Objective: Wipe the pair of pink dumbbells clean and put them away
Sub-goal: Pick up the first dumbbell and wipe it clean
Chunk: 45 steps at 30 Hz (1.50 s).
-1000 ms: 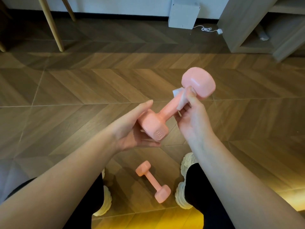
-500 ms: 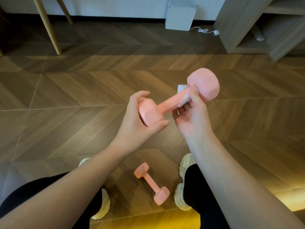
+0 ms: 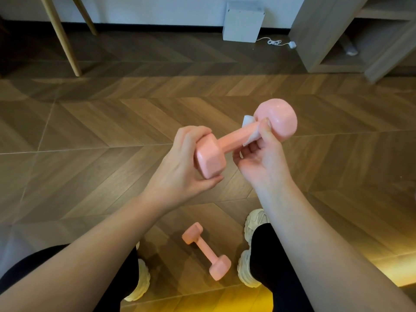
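I hold a pink dumbbell (image 3: 236, 136) up in front of me, tilted with its far head up to the right. My left hand (image 3: 180, 167) grips its near head, fingers over the top and thumb underneath. My right hand (image 3: 261, 158) pinches a small white wipe (image 3: 249, 131) round the handle, right below the far head. The second pink dumbbell (image 3: 206, 251) lies on the wooden floor (image 3: 90, 136) between my feet.
My white shoes (image 3: 249, 248) stand either side of the floor dumbbell. At the back are wooden chair legs (image 3: 63, 41) on the left, a white box (image 3: 242, 22) with a cable by the wall, and an open wooden shelf unit (image 3: 342, 41) on the right.
My left hand turned from cupping the near head from below to gripping it from above. The right hand with the wipe stayed at the handle's far end.
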{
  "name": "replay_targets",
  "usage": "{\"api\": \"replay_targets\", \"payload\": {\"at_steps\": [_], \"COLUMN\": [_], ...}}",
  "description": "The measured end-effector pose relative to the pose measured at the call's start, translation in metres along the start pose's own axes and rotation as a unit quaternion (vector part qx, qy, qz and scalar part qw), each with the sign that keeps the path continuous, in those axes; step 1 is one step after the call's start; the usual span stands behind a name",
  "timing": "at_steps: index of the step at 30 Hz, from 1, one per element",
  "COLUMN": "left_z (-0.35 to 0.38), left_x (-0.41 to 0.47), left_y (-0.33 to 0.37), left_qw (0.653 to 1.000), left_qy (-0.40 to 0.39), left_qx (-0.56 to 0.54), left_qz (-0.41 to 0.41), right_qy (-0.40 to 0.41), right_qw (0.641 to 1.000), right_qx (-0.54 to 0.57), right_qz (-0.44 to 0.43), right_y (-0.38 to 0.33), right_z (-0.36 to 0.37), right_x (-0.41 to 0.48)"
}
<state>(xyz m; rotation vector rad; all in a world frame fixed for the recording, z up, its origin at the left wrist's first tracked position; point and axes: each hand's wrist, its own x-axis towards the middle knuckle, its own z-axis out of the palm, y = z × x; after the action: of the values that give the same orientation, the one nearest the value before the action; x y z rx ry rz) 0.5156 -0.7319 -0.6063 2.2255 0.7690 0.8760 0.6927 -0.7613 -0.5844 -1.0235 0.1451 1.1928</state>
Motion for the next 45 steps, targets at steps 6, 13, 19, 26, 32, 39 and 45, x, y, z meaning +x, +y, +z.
{"api": "replay_targets", "payload": {"at_steps": [6,13,19,26,32,39,45], "left_z": [0.002,-0.004,-0.002,0.000,-0.004,-0.009,-0.008], "left_x": [0.002,0.007,0.001,0.002,0.004,0.006,0.005], "left_y": [0.009,0.006,0.007,0.007,0.003,0.004,0.007], "left_qw": [0.961,0.883,0.866,0.881,0.859,0.813,0.798], "left_qy": [-0.025,-0.001,-0.025,-0.004,-0.018,-0.022,-0.035], "left_qx": [-0.220,-0.372,-0.398,-0.356,-0.391,-0.467,-0.483], "left_qz": [-0.164,-0.287,-0.302,-0.311,-0.329,-0.348,-0.359], "right_qy": [-0.042,-0.116,-0.055,-0.071,-0.157,-0.170,-0.097], "right_qw": [0.997,0.980,0.995,0.983,0.970,0.967,0.991], "right_qx": [-0.069,-0.163,-0.067,-0.160,-0.182,-0.185,-0.089], "right_qz": [-0.012,0.017,-0.046,0.048,0.035,0.039,-0.013], "right_y": [0.005,0.033,0.000,0.040,0.029,0.032,0.017], "right_z": [-0.006,0.003,0.007,0.003,-0.004,-0.003,0.005], "right_x": [-0.003,-0.017,-0.003,-0.018,-0.014,-0.012,-0.006]}}
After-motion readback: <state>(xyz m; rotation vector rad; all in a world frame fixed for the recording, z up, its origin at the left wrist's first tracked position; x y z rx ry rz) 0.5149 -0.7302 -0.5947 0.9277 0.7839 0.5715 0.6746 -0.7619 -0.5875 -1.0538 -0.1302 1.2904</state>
